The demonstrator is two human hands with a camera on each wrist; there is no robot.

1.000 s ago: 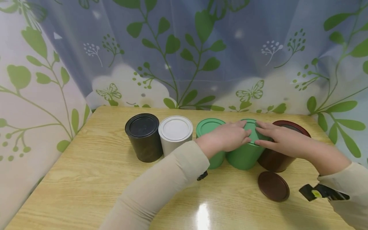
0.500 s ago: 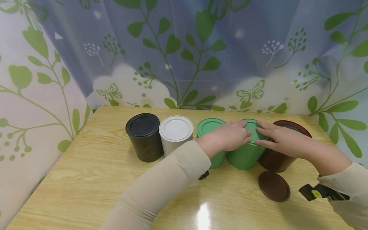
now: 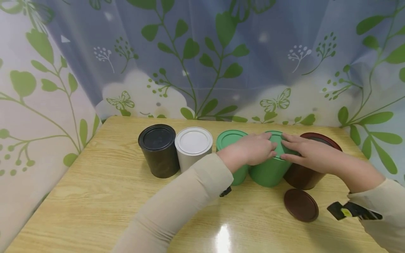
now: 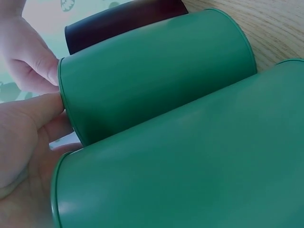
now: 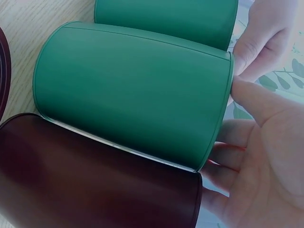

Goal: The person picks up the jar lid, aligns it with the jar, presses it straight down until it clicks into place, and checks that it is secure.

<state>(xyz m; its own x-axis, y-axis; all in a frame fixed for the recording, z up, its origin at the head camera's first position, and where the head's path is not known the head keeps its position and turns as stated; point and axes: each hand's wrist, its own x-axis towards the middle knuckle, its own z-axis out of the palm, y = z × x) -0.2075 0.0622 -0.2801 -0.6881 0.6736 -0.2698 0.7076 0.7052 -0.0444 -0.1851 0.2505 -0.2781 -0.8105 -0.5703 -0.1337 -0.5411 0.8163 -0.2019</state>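
Both hands are at the lid of the right-hand green canister [image 3: 269,172], which stands upright. My left hand [image 3: 253,149] reaches across the other green canister [image 3: 229,138] and touches the lid from the left, fingers extended. From the right, my right hand [image 3: 311,154] lays spread fingers on the same lid, its palm over the brown canister [image 3: 305,179]. The left wrist view shows the thumb of my left hand [image 4: 21,147] at the lid's rim. In the right wrist view, the right thumb touches that rim too. The brown canister's top is partly hidden.
A black canister [image 3: 159,154] and a white canister [image 3: 193,142] stand side by side at the left of the row. One loose brown lid [image 3: 301,205] lies on the wooden table [image 3: 95,196] in front of the brown canister. A leaf-patterned curtain [image 3: 196,63] hangs behind.
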